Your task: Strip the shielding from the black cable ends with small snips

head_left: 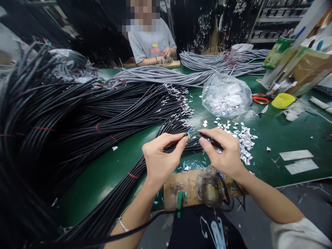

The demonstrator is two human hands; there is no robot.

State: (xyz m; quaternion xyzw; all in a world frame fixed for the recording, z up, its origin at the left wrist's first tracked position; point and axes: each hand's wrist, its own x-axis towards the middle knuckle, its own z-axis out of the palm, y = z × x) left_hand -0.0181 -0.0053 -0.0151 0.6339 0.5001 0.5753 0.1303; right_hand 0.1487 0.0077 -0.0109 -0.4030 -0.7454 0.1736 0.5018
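Note:
My left hand [163, 157] is closed, with thumb and forefinger pinching the end of a cable; a blue wire [190, 131] and a white one stick out of it. Just to the right, my right hand [227, 152] is closed round a slim dark tool [215, 143], its tip close to those wires. Whether the tip touches them I cannot tell. Beneath both hands run the ends of a bundle of black cables [137, 166]. Below them, a worn metal block [209, 186] sits on a wooden board [169, 186] strewn with blue wire bits.
Thick bundles of black cables [124, 103] fill the left; grey cables [160, 74] lie behind. A clear bag [225, 95] of foil scraps, orange-handled scissors [260, 99] and a yellow tape roll [283, 100] are to the right. A person [153, 41] sits opposite.

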